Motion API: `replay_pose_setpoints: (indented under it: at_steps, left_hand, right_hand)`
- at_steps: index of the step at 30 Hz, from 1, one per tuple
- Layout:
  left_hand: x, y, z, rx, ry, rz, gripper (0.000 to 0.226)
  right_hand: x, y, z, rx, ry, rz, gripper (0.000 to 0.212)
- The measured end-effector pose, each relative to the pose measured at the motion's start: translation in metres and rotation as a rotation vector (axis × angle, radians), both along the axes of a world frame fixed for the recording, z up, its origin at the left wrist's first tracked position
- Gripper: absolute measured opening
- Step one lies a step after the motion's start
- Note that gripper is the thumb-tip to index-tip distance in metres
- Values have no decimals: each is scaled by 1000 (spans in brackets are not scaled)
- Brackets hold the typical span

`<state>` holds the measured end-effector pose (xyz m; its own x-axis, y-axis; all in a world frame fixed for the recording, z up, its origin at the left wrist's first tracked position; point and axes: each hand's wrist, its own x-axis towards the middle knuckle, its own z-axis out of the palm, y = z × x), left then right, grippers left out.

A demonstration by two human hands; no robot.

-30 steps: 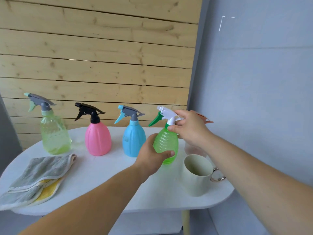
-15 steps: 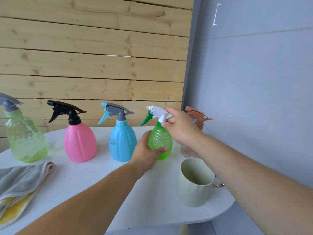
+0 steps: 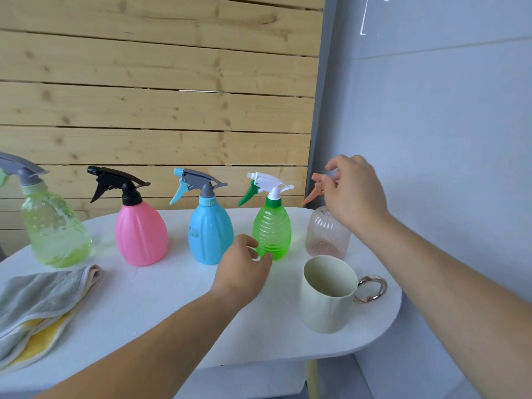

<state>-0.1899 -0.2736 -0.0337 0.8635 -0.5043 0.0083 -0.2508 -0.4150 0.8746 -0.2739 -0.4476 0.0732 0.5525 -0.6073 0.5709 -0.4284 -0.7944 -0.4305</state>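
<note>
On the white table [image 3: 172, 306] the green spray bottle [image 3: 272, 231] stands upright between the blue bottle [image 3: 211, 234] and the clear pinkish bottle [image 3: 322, 234]. My right hand [image 3: 357, 194] curls at the pinkish bottle's orange sprayer [image 3: 316, 188]; I cannot tell if it grips. My left hand [image 3: 241, 272] hangs loose just beside the green bottle's base, holding nothing

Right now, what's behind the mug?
Behind the mug stands a clear pinkish spray bottle, right hand at its orange trigger head. The hand covers the bottle's neck and right side.
</note>
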Motion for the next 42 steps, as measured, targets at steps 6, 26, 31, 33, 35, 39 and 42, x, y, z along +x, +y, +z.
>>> replay_pose_setpoints:
  at_steps: [6, 26, 31, 33, 35, 39, 42]
  left_hand:
    - [-14, 2, 15, -109, 97, -77, 5]
    - [-113, 122, 90, 18, -550, -190, 115]
    - [-130, 202, 60, 225, -581, -116, 104]
    - [-134, 226, 50, 301, -543, -113, 107]
    - [-138, 244, 41, 365, -497, -143, 110]
    - [-138, 268, 25, 301, -313, -196, 111]
    - [-134, 271, 18, 207, -189, -216, 105]
  right_hand:
    - [-5, -27, -8, 285, 175, 77, 22]
    - [-126, 160, 56, 690, -385, 476, 6]
    - [-129, 206, 3, 720, 47, 462, 25]
    - [-130, 222, -15, 779, 113, 492, 34]
    - [-132, 236, -28, 860, 116, 546, 31]
    - [-132, 250, -48, 962, 86, 661, 23]
    - [-131, 248, -46, 1037, 94, 751, 33]
